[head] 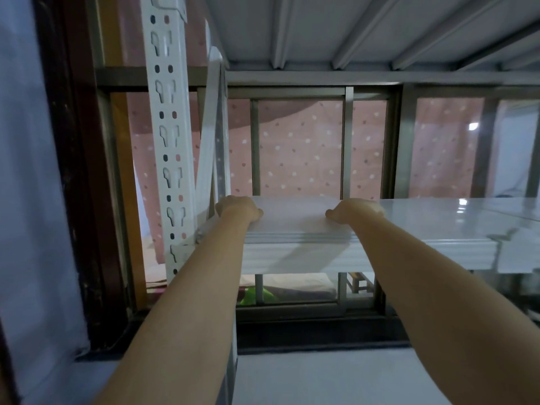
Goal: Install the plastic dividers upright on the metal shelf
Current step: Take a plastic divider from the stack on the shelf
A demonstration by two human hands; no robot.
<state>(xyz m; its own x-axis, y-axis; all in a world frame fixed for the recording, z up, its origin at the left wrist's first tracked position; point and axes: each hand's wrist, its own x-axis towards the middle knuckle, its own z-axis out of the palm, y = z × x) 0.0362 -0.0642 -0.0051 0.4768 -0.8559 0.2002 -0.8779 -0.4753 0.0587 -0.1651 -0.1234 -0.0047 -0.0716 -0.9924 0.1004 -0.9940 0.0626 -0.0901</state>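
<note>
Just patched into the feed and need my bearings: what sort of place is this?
Probably a room in a home, or a small storeroom, with shelving being set up. A white slotted post and metal shelf stand against a window hung with a dotted pink curtain.

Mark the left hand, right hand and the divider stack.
left hand (238,208), head view, back of the hand.
right hand (356,210), head view, knuckles.
divider stack (295,219), head view, top sheet between the hands.
</note>
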